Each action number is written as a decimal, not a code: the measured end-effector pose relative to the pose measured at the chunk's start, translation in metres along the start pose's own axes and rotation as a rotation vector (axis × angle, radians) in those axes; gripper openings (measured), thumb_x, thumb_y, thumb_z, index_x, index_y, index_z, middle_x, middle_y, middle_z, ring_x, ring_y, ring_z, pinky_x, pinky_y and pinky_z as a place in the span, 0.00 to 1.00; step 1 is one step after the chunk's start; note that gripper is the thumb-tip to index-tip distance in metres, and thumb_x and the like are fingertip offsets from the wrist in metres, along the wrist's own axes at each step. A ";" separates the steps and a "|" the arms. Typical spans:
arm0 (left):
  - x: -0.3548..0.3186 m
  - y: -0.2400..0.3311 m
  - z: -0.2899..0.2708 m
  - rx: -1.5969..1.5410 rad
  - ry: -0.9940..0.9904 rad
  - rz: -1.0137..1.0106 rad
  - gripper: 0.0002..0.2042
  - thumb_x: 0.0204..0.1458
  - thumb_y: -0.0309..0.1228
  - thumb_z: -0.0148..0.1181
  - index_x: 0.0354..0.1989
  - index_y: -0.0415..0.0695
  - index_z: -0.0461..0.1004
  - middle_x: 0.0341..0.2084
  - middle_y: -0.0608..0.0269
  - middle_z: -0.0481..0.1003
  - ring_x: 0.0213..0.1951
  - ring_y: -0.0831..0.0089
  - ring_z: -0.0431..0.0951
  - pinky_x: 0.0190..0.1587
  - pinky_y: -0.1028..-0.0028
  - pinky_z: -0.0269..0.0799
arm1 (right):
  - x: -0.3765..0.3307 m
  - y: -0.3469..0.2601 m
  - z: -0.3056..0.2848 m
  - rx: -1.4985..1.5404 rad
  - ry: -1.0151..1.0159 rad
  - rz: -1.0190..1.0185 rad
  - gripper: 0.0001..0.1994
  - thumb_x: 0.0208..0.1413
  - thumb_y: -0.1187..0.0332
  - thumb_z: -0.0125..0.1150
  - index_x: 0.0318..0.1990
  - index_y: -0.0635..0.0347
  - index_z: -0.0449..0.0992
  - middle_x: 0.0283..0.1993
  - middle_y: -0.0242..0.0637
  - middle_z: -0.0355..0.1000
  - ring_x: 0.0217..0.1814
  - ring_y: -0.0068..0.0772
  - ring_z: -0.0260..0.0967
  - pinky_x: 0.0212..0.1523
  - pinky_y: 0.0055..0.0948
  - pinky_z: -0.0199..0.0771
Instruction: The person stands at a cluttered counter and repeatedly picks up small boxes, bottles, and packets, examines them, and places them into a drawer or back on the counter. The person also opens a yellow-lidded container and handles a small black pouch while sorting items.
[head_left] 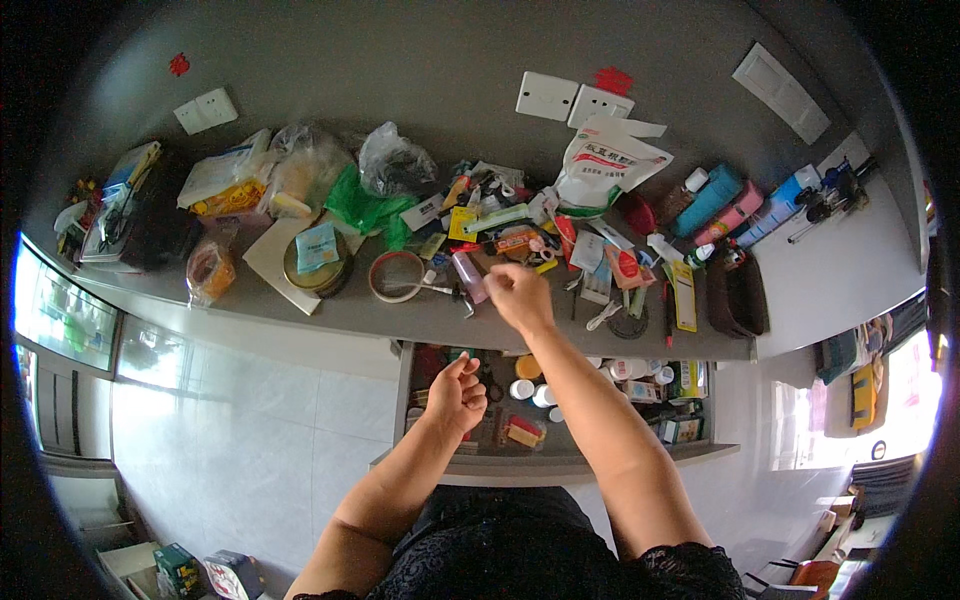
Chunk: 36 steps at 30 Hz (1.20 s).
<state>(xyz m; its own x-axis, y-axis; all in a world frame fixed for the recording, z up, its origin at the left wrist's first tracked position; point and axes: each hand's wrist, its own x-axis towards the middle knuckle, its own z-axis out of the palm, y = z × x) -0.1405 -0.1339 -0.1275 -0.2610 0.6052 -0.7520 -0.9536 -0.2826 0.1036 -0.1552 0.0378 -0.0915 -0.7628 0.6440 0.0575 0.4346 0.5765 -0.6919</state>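
Toward the left end of the tabletop (425,315), a bagged roll of orange tape (210,270) lies beside a round tin (318,282), on which rests a light blue packet (317,246) whose print is too small to read. Next comes a pinkish ring (397,276), lying flat. The left hand (460,396) hangs over the left part of the open drawer (530,467), fingers curled together; I cannot tell whether anything is clamped in them. A lilac tube (468,277) lies on the tabletop just left of the right hand (518,298), whose blurred grip is also drawn together, its contents hidden. White-capped bottles (522,389) and small boxes sit in the drawer, while loose packets crowd the tabletop behind the right hand in a mixed heap; by that, the work looks only partly done, with much left among the small goods. Farther right, a white pouch (612,165) carries the boldest lettering, large dark characters beside a red stripe. A yellow card pack (685,297) has fine print I cannot make out, and a dark brown basket (735,300) stands near the right end.
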 end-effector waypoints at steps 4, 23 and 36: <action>0.004 0.002 0.004 0.006 -0.035 -0.001 0.12 0.55 0.37 0.51 0.19 0.51 0.65 0.07 0.78 0.48 0.10 0.83 0.45 0.12 0.81 0.38 | 0.019 0.008 -0.013 -0.286 0.142 -0.027 0.13 0.50 0.63 0.53 0.42 0.53 0.77 0.39 0.42 0.74 0.41 0.44 0.72 0.40 0.38 0.73; -0.003 0.061 0.018 1.518 0.556 1.322 0.21 0.42 0.47 0.64 0.19 0.37 0.75 0.14 0.51 0.72 0.20 0.59 0.75 0.25 0.68 0.68 | 0.023 0.019 -0.004 0.371 0.324 -0.078 0.07 0.47 0.64 0.58 0.27 0.57 0.75 0.21 0.36 0.72 0.21 0.30 0.70 0.19 0.33 0.68; -0.014 0.033 0.064 0.529 0.155 0.838 0.12 0.50 0.39 0.60 0.26 0.42 0.70 0.14 0.71 0.65 0.10 0.84 0.52 0.12 0.81 0.43 | -0.062 0.079 -0.162 1.684 -0.077 0.660 0.09 0.55 0.80 0.44 0.41 0.69 0.69 0.39 0.46 0.70 0.41 0.39 0.71 0.46 0.37 0.73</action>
<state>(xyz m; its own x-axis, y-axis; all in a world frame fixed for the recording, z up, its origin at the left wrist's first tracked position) -0.1783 -0.1042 -0.0715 -0.8925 0.2480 -0.3768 -0.4252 -0.1833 0.8864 0.0037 0.1249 -0.0326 -0.7239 0.4806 -0.4949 -0.2178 -0.8399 -0.4971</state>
